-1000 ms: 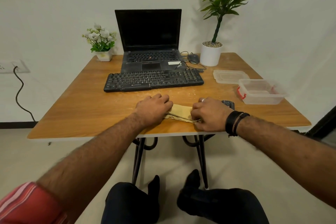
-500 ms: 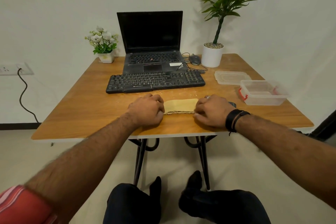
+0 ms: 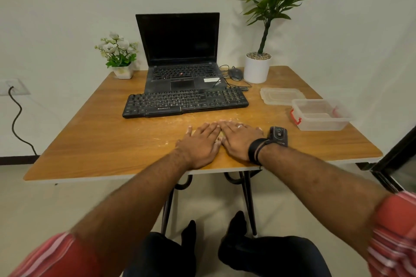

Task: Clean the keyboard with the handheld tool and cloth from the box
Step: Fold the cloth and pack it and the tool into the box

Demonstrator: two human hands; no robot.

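Keyboard (image 3: 185,101) lies mid-table, in front of the laptop (image 3: 180,51), specks of dust on the wood near it. Half a second ago both hands pinched the cloth's ends; now left hand (image 3: 199,144) and right hand (image 3: 238,139) press flat, fingers straight, side by side over it, hiding it. Folding looks finished. The box (image 3: 322,117) near the right edge appears empty, its lid (image 3: 281,95) beside it. The handheld tool (image 3: 279,136) lies just beside the right wrist.

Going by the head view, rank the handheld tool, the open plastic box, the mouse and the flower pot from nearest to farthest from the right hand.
From the right hand:
1. Handheld tool, just beside the wrist, on its right.
2. Open plastic box, farther right, near the table edge.
3. Mouse, at the back, beside the laptop.
4. Flower pot, back left corner.
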